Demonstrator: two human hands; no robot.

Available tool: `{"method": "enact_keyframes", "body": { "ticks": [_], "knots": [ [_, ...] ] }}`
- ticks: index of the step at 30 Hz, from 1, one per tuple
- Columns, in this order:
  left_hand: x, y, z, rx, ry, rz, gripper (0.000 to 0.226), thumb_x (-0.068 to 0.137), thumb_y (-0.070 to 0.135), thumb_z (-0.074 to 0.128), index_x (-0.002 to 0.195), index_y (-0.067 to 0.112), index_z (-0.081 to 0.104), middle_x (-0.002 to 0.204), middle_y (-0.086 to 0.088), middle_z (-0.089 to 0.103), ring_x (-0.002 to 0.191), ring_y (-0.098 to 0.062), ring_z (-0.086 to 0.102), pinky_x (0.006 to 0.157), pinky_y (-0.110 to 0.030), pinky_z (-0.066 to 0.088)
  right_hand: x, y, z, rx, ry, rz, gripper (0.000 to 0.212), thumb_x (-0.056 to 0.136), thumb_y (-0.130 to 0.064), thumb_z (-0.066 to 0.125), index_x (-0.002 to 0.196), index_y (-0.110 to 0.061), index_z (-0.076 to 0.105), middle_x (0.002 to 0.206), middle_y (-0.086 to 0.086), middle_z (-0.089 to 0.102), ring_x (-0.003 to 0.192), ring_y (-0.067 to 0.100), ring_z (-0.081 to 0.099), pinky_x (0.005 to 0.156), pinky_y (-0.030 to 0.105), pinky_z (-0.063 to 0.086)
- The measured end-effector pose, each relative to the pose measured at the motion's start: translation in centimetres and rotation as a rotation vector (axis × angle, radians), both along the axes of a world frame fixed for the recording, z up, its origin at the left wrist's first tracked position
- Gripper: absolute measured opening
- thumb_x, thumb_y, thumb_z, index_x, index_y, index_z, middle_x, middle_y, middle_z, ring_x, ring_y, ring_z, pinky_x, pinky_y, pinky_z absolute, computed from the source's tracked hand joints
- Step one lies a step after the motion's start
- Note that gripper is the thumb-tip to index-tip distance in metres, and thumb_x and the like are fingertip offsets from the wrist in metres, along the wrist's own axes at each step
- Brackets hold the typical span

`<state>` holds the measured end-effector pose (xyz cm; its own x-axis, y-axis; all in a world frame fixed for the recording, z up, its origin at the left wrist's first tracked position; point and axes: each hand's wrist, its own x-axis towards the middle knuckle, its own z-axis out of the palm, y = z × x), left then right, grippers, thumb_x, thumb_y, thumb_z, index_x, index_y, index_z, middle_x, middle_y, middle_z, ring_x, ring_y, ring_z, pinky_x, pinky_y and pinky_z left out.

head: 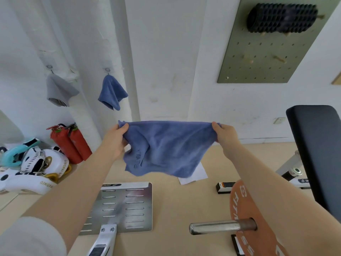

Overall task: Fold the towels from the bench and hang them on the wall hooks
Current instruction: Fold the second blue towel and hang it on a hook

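- We note the white wall [166, 52] beyond both hands, and the tan floor [175, 204] below them.
- The black padded counter [317, 154] stands to the right of the right hand, just beside that forearm.
- A green pegboard [267, 58] hangs on the wall above and right of the right hand, with a black ridged roller [282, 17] resting on its pegs.
- The blue towel [162, 146] is in the air, stretched between the two hands; its top edge runs nearly level from one hand to the other and the rest hangs loose below.
- An orange weight plate [245, 215] on a steel bar [221, 226] lies below the right hand, near the right forearm.
- A perforated metal footplate [129, 207] lies on the floor below the left hand.
- White boxing gear [35, 172] is piled to the left of the left hand, well apart from it.
- Two red extinguishers [72, 143] stand just left of the left hand.
- A grey towel [59, 91] and a second blue cloth [112, 93] each hang from a wall hook [107, 70], above and left of the left hand.
- Left hand [116, 139]: fingers curled, gripping the towel's top left corner.
- Right hand [224, 133]: fingers curled, gripping the top right corner.
- A white paper sheet [195, 174] lies on the floor below the towel's hem.
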<state>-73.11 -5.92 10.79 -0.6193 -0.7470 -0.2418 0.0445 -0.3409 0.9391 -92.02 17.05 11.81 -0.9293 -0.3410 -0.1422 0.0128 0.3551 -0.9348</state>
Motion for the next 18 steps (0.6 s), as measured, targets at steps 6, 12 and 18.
{"method": "enact_keyframes", "body": {
  "ticks": [6, 12, 18],
  "knots": [
    [0.6, -0.9, -1.7, -0.027, -0.171, 0.127, 0.02, 0.096, 0.023, 0.048, 0.078, 0.019, 0.055, 0.08, -0.001, 0.059, 0.074, -0.015, 0.056, 0.064, -0.026, 0.045, 0.6, 0.6, -0.1, 0.032, 0.217, 0.3, 0.032, 0.093, -0.005, 0.036, 0.085, -0.024, 0.061, 0.084, -0.005, 0.06, 0.08, 0.014, 0.054, 0.071, 0.02, 0.042],
    [0.8, -0.7, -1.5, -0.025, -0.146, 0.101, 0.017, 0.095, 0.021, 0.051, 0.08, 0.015, 0.057, 0.082, -0.004, 0.061, 0.075, -0.016, 0.059, 0.065, -0.027, 0.047, -0.3, 1.2, -0.8, 0.435, 0.456, 0.496, 0.035, 0.093, -0.006, 0.033, 0.108, -0.022, 0.061, 0.102, 0.0, 0.063, 0.095, 0.023, 0.056, 0.081, 0.031, 0.045],
    [0.7, -0.6, -1.2, -0.028, -0.141, 0.099, 0.018, 0.094, 0.025, 0.052, 0.077, 0.019, 0.056, 0.079, 0.002, 0.058, 0.074, -0.015, 0.054, 0.058, -0.027, 0.04, 1.0, 1.0, -0.3, 0.497, 0.648, 0.361, 0.042, 0.082, 0.003, 0.026, 0.108, -0.022, 0.049, 0.103, 0.004, 0.052, 0.087, 0.029, 0.05, 0.072, 0.033, 0.044]
  ]
}}
